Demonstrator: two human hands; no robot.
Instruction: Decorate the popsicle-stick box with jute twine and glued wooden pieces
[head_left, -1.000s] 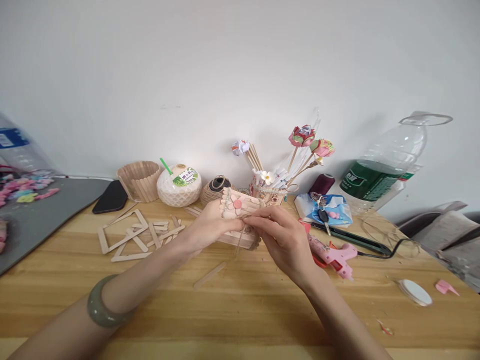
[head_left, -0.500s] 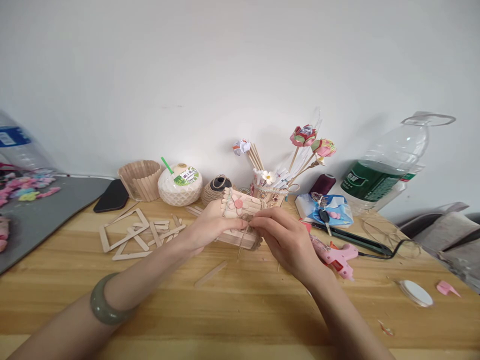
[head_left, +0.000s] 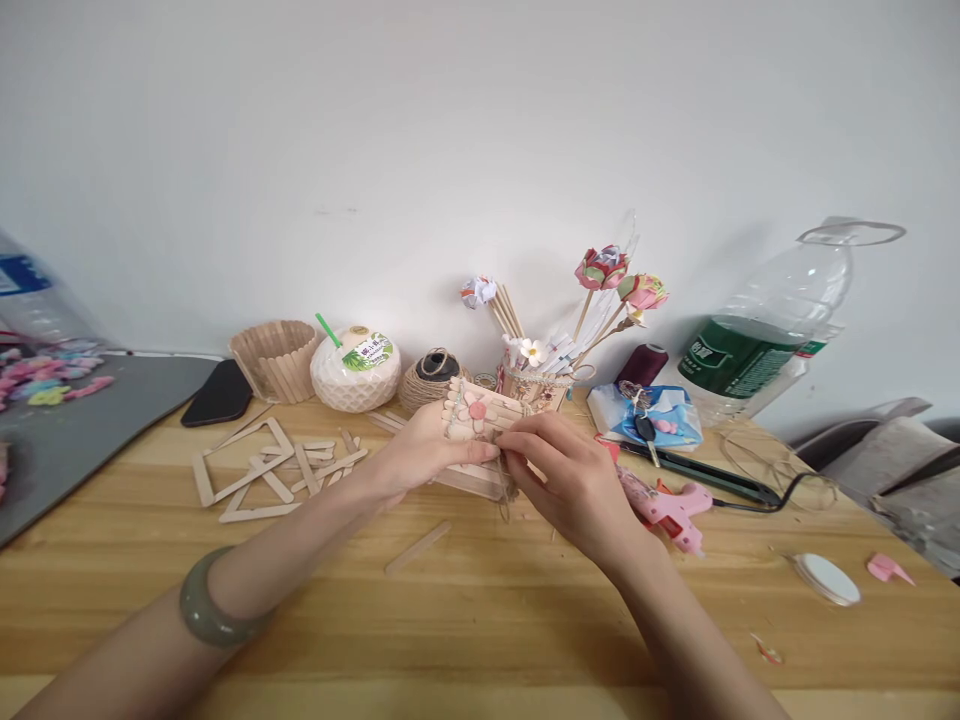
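Near the worktop's point(head_left: 480, 600) far edge, the left hand point(head_left: 420, 450) grips a decorated stick box point(head_left: 480, 430), its flower on, while the right hand's point(head_left: 570, 480) fingers pinch its untrimmed twine point(head_left: 504, 490)

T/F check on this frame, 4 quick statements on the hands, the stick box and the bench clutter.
1. Left hand holds the popsicle-stick box. True.
2. Right hand grips the pink glue gun. False: the gun lies on the table; the right hand's fingers are at the twine on the box.
3. A jade bangle sits on the left wrist. True.
4. The black phone lies right of the glue gun. False: it lies far left.
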